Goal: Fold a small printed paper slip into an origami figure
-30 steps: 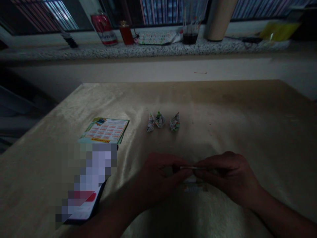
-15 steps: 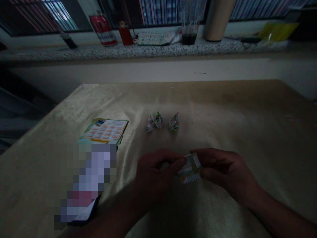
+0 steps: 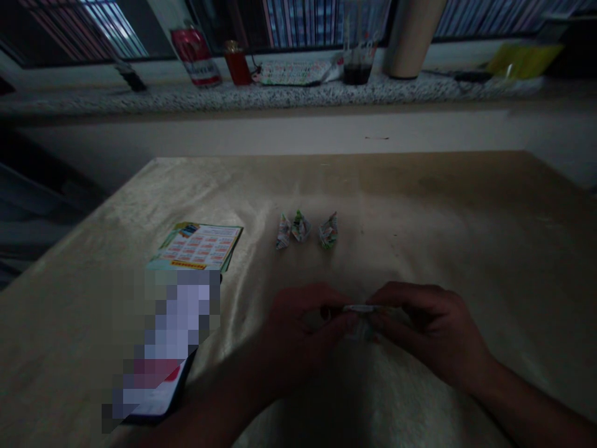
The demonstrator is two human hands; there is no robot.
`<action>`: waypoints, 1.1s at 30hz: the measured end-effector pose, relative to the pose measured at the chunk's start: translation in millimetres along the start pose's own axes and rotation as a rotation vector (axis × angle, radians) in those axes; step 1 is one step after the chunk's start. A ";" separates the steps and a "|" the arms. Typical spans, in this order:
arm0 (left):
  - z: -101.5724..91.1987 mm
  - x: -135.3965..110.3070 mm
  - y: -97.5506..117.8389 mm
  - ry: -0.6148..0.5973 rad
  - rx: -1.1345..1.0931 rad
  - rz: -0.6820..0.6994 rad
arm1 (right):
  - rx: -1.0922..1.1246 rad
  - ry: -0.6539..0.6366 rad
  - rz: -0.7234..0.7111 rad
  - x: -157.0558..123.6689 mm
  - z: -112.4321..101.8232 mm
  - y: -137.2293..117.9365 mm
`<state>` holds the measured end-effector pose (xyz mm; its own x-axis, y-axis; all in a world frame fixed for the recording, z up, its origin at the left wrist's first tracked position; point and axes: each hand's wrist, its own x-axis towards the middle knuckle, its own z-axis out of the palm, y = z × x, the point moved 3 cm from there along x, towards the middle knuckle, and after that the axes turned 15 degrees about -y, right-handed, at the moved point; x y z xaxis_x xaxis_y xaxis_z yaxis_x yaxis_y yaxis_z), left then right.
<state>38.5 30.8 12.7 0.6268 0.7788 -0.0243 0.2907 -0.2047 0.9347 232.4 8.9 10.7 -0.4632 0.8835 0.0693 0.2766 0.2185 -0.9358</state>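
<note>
Between my two hands is a small folded piece of printed paper (image 3: 361, 308), turned nearly edge-on to me. My left hand (image 3: 310, 330) pinches its left end between thumb and fingers. On the right end, my right hand (image 3: 426, 323) has a like pinch. Fingers cover much of the paper. Beyond my hands, three small folded paper shapes stand on the table: a left one (image 3: 283, 232), a middle one (image 3: 300, 226) close beside it, and a right one (image 3: 329, 231) a little apart.
Printed calendar sheets (image 3: 200, 246) lie in a stack to the left. A phone (image 3: 158, 398), mostly blurred out, is nearer me. On the stone windowsill (image 3: 280, 94) stand a red can (image 3: 194, 56), a red bottle (image 3: 237, 64), a cup of dark liquid (image 3: 358, 68) and a tan cylinder (image 3: 415, 40).
The folded paper has tipped from showing its printed face to nearly edge-on. My hands have drawn slightly closer together, both still pinching it.
</note>
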 end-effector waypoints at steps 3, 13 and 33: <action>-0.6 -1.2 -3.5 -0.027 -0.049 -0.088 | 0.071 0.012 0.058 -1.4 1.8 4.1; 2.6 -2.1 2.2 -0.137 -0.173 -0.010 | 0.291 -0.065 0.068 -3.9 7.7 2.7; 4.7 4.3 -9.2 -0.037 -0.485 -0.120 | 0.298 0.175 -0.001 -4.7 -0.2 3.2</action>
<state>41.9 33.2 2.4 0.6373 0.7567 -0.1457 -0.0025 0.1911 0.9816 235.6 5.6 7.5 -0.3045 0.9468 0.1041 0.0065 0.1114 -0.9938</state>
